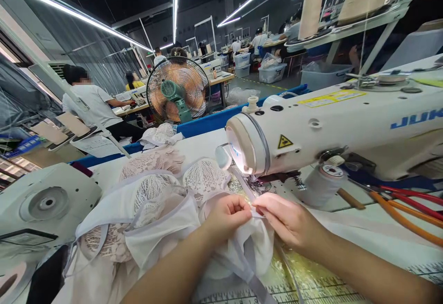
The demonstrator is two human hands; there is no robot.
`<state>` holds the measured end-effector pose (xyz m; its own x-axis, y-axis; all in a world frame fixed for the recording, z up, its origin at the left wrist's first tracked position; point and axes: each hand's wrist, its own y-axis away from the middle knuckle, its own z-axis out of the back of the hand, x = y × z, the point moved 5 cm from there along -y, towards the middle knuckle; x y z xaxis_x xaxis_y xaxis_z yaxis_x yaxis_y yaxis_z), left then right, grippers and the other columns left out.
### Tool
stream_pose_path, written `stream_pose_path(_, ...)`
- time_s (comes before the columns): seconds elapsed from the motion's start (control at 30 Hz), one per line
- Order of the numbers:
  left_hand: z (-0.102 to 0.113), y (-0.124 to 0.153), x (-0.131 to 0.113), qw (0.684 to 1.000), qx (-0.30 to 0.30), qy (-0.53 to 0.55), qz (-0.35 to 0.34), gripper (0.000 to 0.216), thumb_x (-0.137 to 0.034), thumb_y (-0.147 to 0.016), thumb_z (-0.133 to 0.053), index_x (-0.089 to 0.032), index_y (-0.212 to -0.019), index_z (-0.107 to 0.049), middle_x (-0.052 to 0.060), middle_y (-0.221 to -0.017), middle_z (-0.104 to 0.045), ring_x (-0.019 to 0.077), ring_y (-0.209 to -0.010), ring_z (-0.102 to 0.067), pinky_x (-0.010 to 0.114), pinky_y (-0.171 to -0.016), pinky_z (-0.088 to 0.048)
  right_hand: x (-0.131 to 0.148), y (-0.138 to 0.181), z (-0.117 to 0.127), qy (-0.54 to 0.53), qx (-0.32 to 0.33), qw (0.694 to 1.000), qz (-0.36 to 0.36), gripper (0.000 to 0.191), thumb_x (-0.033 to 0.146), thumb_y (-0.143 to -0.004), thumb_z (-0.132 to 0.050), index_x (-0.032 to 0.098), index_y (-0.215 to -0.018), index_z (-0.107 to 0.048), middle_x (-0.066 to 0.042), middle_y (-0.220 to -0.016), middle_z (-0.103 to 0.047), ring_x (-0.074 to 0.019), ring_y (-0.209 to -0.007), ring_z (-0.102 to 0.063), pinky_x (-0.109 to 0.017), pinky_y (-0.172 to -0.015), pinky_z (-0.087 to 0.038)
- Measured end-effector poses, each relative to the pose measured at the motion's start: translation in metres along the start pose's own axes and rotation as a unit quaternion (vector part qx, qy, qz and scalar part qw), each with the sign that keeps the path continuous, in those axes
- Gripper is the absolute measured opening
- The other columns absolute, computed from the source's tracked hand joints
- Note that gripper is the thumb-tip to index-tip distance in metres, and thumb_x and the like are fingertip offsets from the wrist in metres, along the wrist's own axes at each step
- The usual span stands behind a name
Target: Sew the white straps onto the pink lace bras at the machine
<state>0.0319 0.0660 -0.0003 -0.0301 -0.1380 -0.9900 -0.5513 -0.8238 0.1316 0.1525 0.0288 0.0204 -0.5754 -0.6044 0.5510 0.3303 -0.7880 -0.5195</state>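
Observation:
My left hand (228, 214) pinches the edge of a white bra (261, 241) just in front of the sewing machine's lit needle area. Close beside it, the fingertips of my right hand (292, 221) are closed on the same edge. Pale straps hang from the bra below my hands. A lace cup (206, 177) lies to the left of the needle area, near my left hand. The white sewing machine (304, 133) reaches in from the right, its needle partly hidden. What lies between my fingertips is mostly covered.
More lace bras (148, 198) are heaped at left. A thread cone (323, 184), a wooden stick (350, 199) and orange-handled scissors (398, 209) lie at right. Another machine head (48, 202) stands at left. Beyond the blue-edged table are a large fan (178, 89) and a seated person (92, 101).

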Motion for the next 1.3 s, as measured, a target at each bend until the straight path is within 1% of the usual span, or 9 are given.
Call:
stream_pose_path(0.23, -0.003, 0.001, -0.001, 0.999, 0.028, -0.045, 0.009, 0.025, -0.031, -0.062, -0.067, -0.014, -0.068, -0.05, -0.001, -0.064, -0.049, 0.0073, -0.058, -0.04, 0.021, -0.054, -0.03, -0.005, 0.009, -0.005, -0.02, -0.004, 1.0, 0.003, 0.022, 0.015, -0.089, -0.03, 0.02, -0.09, -0.052, -0.005, -0.077, -0.058, -0.0165, -0.068, -0.055, -0.029, -0.061, -0.046)
stream_pose_path(0.37, -0.004, 0.003, -0.008, 0.994, 0.044, -0.099, -0.011, 0.024, -0.026, -0.061, -0.068, -0.015, -0.071, -0.049, 0.0, -0.068, -0.05, 0.0086, -0.061, -0.044, 0.021, -0.057, -0.035, -0.008, 0.008, -0.005, -0.016, -0.019, 1.0, 0.016, 0.022, 0.013, -0.087, -0.032, 0.019, -0.092, -0.052, -0.006, -0.078, -0.058, -0.0169, -0.069, -0.055, -0.03, -0.061, -0.047)
stream_pose_path(0.5, -0.003, 0.004, -0.012, 0.988, 0.025, -0.145, -0.037, 0.021, -0.02, -0.061, -0.064, -0.016, -0.072, -0.047, -0.002, -0.066, -0.047, 0.0083, -0.059, -0.042, 0.021, -0.056, -0.034, -0.01, 0.006, -0.002, -0.029, -0.025, 0.999, 0.015, 0.024, 0.016, -0.088, -0.033, 0.018, -0.092, -0.056, -0.006, -0.074, -0.058, -0.0167, -0.066, -0.055, -0.029, -0.059, -0.047)
stream_pose_path(0.63, -0.001, 0.004, -0.011, 0.982, 0.001, -0.169, -0.082, 0.019, -0.015, -0.064, -0.059, -0.017, -0.077, -0.046, -0.004, -0.066, -0.044, 0.0081, -0.058, -0.039, 0.021, -0.056, -0.032, -0.011, 0.004, -0.001, -0.049, -0.001, 0.999, 0.01, 0.025, 0.017, -0.089, -0.033, 0.018, -0.093, -0.058, -0.007, -0.081, -0.061, -0.0175, -0.071, -0.058, -0.03, -0.062, -0.048)
stream_pose_path(0.83, 0.001, 0.006, -0.009, 0.973, -0.025, -0.194, -0.127, 0.015, -0.014, -0.066, -0.055, -0.018, -0.077, -0.046, -0.001, -0.072, -0.049, 0.0098, -0.061, -0.045, 0.022, -0.057, -0.037, -0.012, 0.002, 0.006, -0.046, -0.022, 0.999, -0.017, 0.019, 0.018, -0.088, -0.036, 0.019, -0.095, -0.054, -0.005, -0.081, -0.064, -0.0174, -0.075, -0.061, -0.028, -0.064, -0.048)
stream_pose_path(0.97, 0.003, 0.008, -0.016, 0.942, -0.061, -0.274, -0.186, 0.007, -0.014, -0.068, -0.053, -0.017, -0.074, -0.05, 0.001, -0.069, -0.053, 0.0115, -0.061, -0.047, 0.023, -0.057, -0.038, -0.011, -0.001, 0.013, -0.055, 0.015, 0.998, 0.007, 0.017, 0.018, -0.088, -0.038, 0.019, -0.089, -0.055, -0.003, -0.073, -0.062, -0.0141, -0.064, -0.058, -0.024, -0.057, -0.044)
stream_pose_path(1.13, 0.0, 0.013, -0.021, 0.901, -0.066, -0.312, -0.293, 0.009, -0.009, -0.071, -0.05, -0.017, -0.073, -0.053, 0.003, -0.071, -0.057, 0.0135, -0.066, -0.052, 0.025, -0.06, -0.042, -0.008, 0.0, 0.02, -0.047, 0.063, 0.995, 0.059, 0.02, 0.019, -0.09, -0.037, 0.019, -0.092, -0.057, -0.004, -0.075, -0.064, -0.0153, -0.067, -0.057, -0.025, -0.058, -0.042)
stream_pose_path(1.2, -0.001, 0.014, -0.021, 0.896, -0.067, -0.31, -0.311, 0.011, -0.008, -0.07, -0.049, -0.017, -0.074, -0.054, 0.003, -0.071, -0.058, 0.0136, -0.067, -0.053, 0.025, -0.061, -0.043, -0.008, 0.001, 0.021, -0.035, 0.079, 0.994, 0.065, 0.022, 0.02, -0.09, -0.036, 0.019, -0.092, -0.058, -0.005, -0.075, -0.064, -0.0158, -0.067, -0.056, -0.026, -0.058, -0.042)
stream_pose_path(1.3, -0.001, 0.013, -0.02, 0.899, -0.069, -0.307, -0.305, 0.014, -0.006, -0.069, -0.048, -0.018, -0.074, -0.053, 0.003, -0.072, -0.058, 0.0138, -0.068, -0.054, 0.026, -0.062, -0.044, -0.007, 0.003, 0.02, -0.016, 0.094, 0.993, 0.075, 0.024, 0.021, -0.09, -0.035, 0.019, -0.092, -0.059, -0.006, -0.077, -0.064, -0.0167, -0.069, -0.057, -0.026, -0.06, -0.043)
